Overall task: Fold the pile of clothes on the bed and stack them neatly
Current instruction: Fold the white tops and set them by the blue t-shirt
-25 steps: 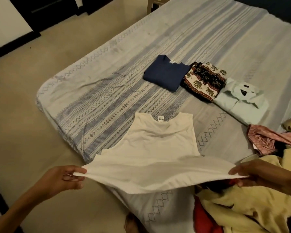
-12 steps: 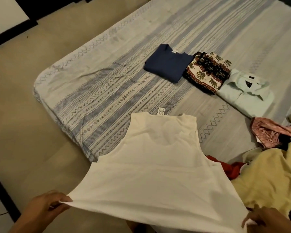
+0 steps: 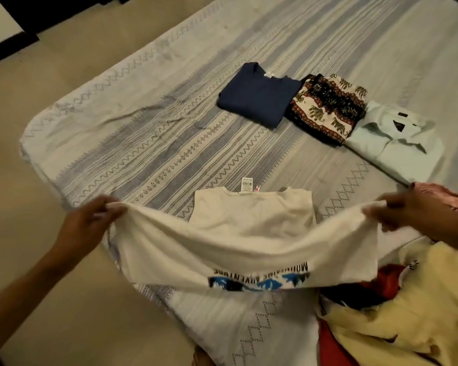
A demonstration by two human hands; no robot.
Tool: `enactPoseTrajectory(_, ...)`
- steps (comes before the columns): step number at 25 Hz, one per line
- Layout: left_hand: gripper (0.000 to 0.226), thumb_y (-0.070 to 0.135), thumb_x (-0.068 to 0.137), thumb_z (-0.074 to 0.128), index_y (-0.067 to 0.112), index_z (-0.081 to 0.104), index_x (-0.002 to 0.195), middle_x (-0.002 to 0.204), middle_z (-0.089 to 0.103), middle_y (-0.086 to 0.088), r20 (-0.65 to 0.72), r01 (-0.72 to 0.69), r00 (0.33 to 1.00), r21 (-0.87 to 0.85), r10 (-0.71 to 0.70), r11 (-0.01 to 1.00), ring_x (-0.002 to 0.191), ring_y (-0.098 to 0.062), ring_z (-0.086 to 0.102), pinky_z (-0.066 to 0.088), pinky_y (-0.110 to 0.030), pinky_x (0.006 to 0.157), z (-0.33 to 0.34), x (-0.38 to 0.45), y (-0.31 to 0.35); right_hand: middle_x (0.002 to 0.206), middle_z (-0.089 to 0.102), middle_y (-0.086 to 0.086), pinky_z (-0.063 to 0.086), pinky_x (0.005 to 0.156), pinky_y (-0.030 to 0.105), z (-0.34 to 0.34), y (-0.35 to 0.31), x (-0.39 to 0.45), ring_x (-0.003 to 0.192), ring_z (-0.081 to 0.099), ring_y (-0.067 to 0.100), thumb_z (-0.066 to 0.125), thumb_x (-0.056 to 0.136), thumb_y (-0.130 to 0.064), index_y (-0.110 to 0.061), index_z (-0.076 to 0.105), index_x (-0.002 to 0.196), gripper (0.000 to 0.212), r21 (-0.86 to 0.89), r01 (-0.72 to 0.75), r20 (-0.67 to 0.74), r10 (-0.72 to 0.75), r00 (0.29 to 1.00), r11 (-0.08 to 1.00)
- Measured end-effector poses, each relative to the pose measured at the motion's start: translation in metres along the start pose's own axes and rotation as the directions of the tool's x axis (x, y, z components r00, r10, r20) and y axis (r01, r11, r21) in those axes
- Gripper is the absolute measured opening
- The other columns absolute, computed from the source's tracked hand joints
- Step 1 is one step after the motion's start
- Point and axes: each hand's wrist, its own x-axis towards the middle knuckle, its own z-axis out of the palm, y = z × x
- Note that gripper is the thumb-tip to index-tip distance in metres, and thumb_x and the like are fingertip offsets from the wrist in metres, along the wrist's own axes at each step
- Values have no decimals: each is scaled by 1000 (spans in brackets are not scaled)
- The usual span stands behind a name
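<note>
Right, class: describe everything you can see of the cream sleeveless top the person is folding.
The cream sleeveless top looks like soft knit cotton. Its neck end lies flat on the striped bedspread, a white label showing at the collar. The left hand and right hand each pinch a hem corner, lifting the bottom towards the neck. The raised underside shows a blue mountain print with upside-down dark lettering.

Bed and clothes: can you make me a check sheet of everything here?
Surface: striped bed cover, wrinkled near the corner.
Job's things: white tank top, hem lifted; three folded pieces side by side: navy top, elephant-print piece, pale shirt.
Clutter: unfolded pile at right, yellow and red.
Hands: left hand and right hand each grip a hem corner.
Cables: nothing seen.
Surroundings: beige floor.
</note>
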Motion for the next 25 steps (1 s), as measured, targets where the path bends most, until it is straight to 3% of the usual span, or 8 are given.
enactPoseTrajectory(4,65,54,90,76,25,43,138,143,52,-10,-89,204,970,-195,-225,959,127,-30,55,51,-46,105,54,68,-28,119,66,25,50,96,51,23,42,93,114,63,43,71,51,-92,-9,37,153,136,21,-99,-184,101,978,995)
enactPoseTrajectory(6,89,70,78,73,26,35,145,151,41,-13,-91,150,986,78,-142,986,137,-35,45,40,-55,113,78,52,-57,144,50,29,45,102,57,75,74,96,130,51,47,67,74,-84,-11,19,161,123,-265,-84,-173,39,984,961)
enactPoseTrajectory(8,87,72,83,64,25,38,152,161,36,-11,123,-185,981,360,150,914,147,-33,37,36,-54,117,101,4,-76,161,37,19,40,109,59,129,105,57,145,39,42,54,92,-71,-20,19,164,95,-588,135,-62,-211,976,798)
enactPoseTrajectory(11,79,66,99,40,30,20,166,174,14,0,494,-533,821,480,288,696,159,-28,18,33,-57,121,138,-57,-107,167,29,16,34,115,66,186,147,40,151,34,42,41,93,-57,-26,20,165,82,-766,424,204,-444,873,483)
enactPoseTrajectory(13,70,54,102,37,27,20,165,172,22,-4,488,-538,828,552,276,637,157,-29,21,27,-54,124,158,-70,-126,161,37,24,33,111,72,204,153,50,144,42,49,39,91,-40,-16,34,162,75,-827,328,203,-303,931,456)
enactPoseTrajectory(16,79,16,87,77,7,41,156,159,44,-21,415,-504,863,661,289,556,145,-42,43,7,-51,125,174,-67,-123,137,54,32,34,103,73,217,131,67,121,56,52,51,90,-25,-2,53,144,59,-885,218,145,-201,969,411)
enactPoseTrajectory(20,87,-17,46,92,-12,64,129,127,66,-34,477,-520,848,669,230,531,110,-50,69,55,-64,93,171,-57,-96,104,64,25,31,103,76,214,115,74,99,63,46,71,85,-23,-5,64,109,31,-924,279,165,-385,908,261)
enactPoseTrajectory(25,48,-12,72,83,-1,72,117,111,74,-21,310,-375,923,584,229,720,89,-39,74,62,-50,76,128,-40,-86,80,68,15,59,81,59,180,126,73,69,68,38,86,69,-5,-5,67,98,35,-842,397,167,-523,836,366)
